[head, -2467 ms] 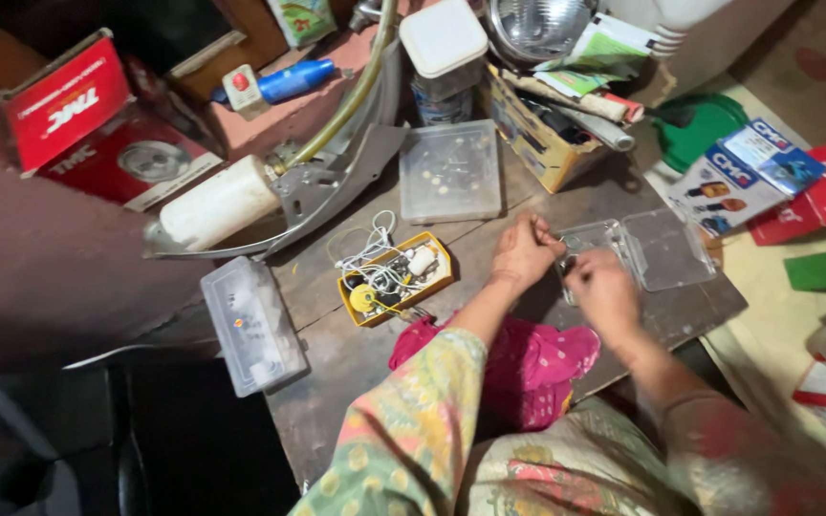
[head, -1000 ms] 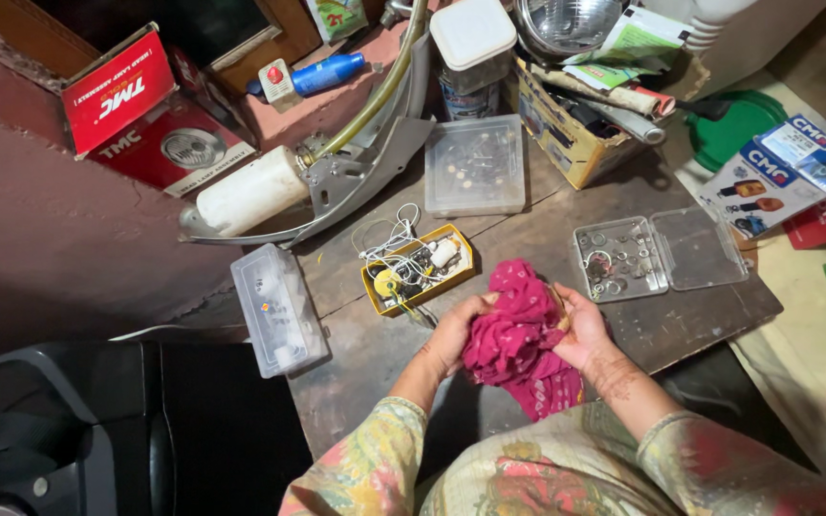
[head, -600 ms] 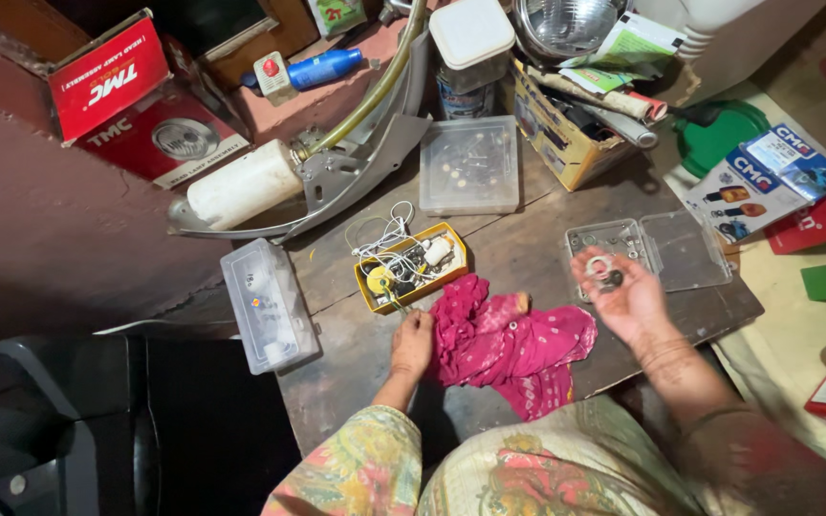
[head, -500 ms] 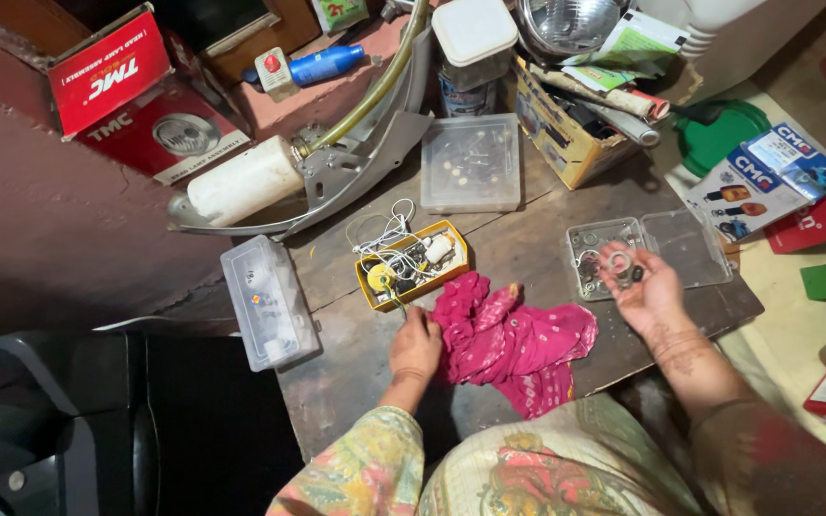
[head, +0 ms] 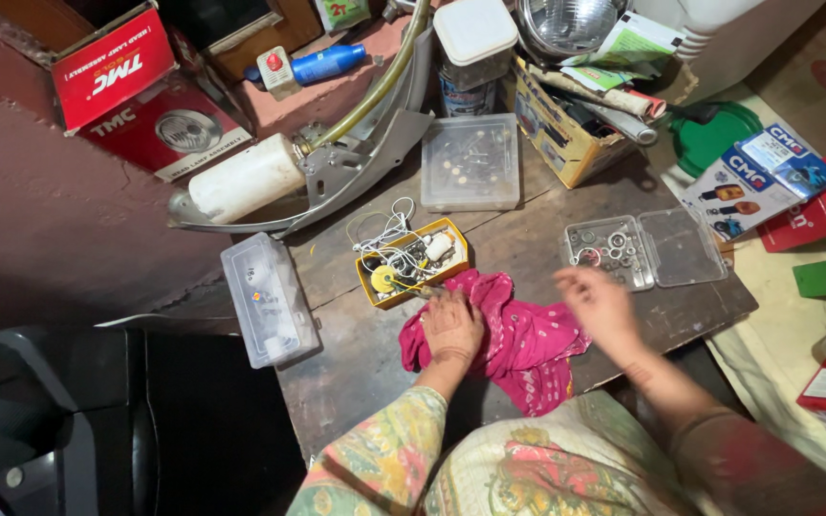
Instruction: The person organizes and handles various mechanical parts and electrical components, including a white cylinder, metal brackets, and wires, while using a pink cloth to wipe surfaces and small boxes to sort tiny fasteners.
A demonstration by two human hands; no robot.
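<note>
A pink cloth (head: pixel 518 344) lies bunched on the wooden table (head: pixel 356 373) near its front edge. My left hand (head: pixel 451 325) rests flat on the cloth's left part, just below a small yellow tray (head: pixel 411 263) of wires and parts. My right hand (head: pixel 597 301) is blurred, hovering above the table to the right of the cloth and just below an open clear parts box (head: pixel 642 250) holding rings and washers. Whether anything is pinched in its fingers cannot be seen.
A long clear box (head: pixel 268 298) lies at the table's left edge, a square clear box (head: pixel 472 162) at the back. Behind are a metal bracket with a white cylinder (head: pixel 246 180), a red carton (head: pixel 126 86), a yellow box of tools (head: pixel 566 119), and cartons on the right floor.
Both hands held the bunched cloth a second ago. The right hand then went to the open parts box and has now drawn back toward the cloth, while the left stays on it.
</note>
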